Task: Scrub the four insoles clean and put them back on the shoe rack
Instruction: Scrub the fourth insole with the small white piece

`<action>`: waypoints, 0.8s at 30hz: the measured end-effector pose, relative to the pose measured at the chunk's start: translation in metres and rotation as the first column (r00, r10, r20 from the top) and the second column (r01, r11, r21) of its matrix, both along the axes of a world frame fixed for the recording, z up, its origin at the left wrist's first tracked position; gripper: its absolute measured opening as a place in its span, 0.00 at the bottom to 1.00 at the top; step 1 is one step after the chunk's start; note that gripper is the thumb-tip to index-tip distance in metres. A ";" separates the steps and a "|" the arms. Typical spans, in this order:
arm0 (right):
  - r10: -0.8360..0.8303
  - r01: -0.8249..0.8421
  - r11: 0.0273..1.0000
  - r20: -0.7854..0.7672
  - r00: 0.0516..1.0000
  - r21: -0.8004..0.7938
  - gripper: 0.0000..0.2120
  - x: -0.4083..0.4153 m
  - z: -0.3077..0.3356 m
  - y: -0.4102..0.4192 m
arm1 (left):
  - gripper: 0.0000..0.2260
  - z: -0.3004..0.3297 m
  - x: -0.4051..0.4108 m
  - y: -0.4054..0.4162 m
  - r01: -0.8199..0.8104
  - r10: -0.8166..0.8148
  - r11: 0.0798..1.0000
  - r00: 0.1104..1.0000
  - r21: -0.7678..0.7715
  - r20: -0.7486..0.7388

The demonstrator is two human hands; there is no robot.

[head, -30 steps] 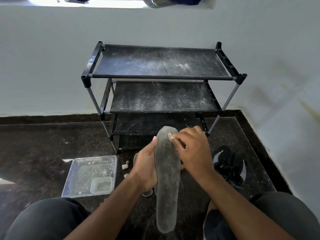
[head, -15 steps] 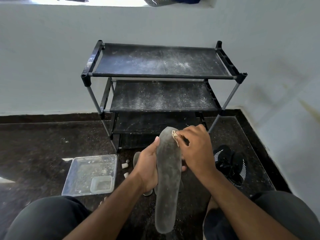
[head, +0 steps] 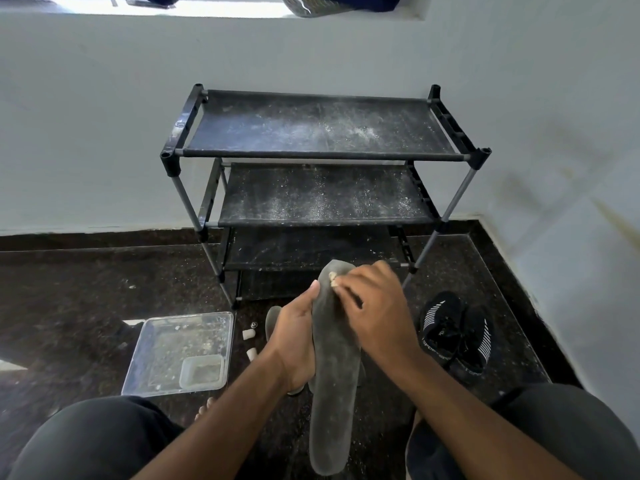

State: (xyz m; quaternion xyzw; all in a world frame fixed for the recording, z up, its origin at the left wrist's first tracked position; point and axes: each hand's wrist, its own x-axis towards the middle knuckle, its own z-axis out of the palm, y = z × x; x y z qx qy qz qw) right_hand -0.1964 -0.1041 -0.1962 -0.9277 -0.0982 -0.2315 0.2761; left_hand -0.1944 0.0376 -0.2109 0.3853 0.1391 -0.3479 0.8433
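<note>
In front of the shoe rack [head: 322,154], the left hand [head: 294,341] grips the limp, light insole [head: 334,368] mid-length; the right hand [head: 375,306] pinches a small scrubber [head: 333,276] at its toe.

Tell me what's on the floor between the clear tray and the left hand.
In the head view, two small white pieces lie on the dark floor between the clear tray and the left hand.

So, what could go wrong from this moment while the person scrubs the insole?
1. The left hand grips the grey insole only near its middle, so the long free end may flex or slip under the scrubbing.
2. The right hand pinches a small pale scrubbing piece that could drop.
3. The shoe rack shelves look dusty, so clean insoles may get dirty again.
</note>
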 end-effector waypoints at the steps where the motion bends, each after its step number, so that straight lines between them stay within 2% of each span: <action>1: 0.038 -0.038 0.999 0.005 0.999 -0.028 0.04 -0.002 -0.001 0.002 | 0.29 -0.001 0.001 0.001 0.000 0.000 1.000 1.000 -0.008 -0.005; 3: 0.022 -0.022 1.000 0.008 1.000 -0.019 0.04 0.004 -0.001 0.000 | 0.29 0.001 0.000 0.000 -0.001 0.001 1.000 1.000 -0.026 -0.003; 7: -0.115 0.121 0.984 -0.048 0.992 0.128 0.04 0.014 0.001 -0.011 | 0.28 0.003 -0.001 0.000 -0.004 0.005 1.000 1.000 -0.003 0.017; 13: 0.150 -0.150 0.989 -0.031 0.988 -0.008 0.04 -0.005 -0.002 0.019 | 0.31 0.005 0.008 0.008 -0.050 0.050 0.999 0.999 0.003 -0.020; 15: 0.121 -0.121 0.993 -0.021 0.992 -0.001 0.04 -0.001 -0.001 0.016 | 0.31 0.004 0.006 0.007 -0.033 0.033 0.999 0.999 0.003 -0.023; 20: -0.077 0.081 0.990 -0.033 0.996 0.112 0.03 0.014 0.004 -0.002 | 0.27 0.008 -0.002 -0.001 0.003 -0.003 1.000 1.000 -0.008 -0.002; 24: 0.083 -0.081 0.996 -0.037 0.996 0.045 0.04 0.001 0.003 0.013 | 0.26 0.007 0.000 0.003 -0.021 0.021 1.000 1.000 0.002 -0.001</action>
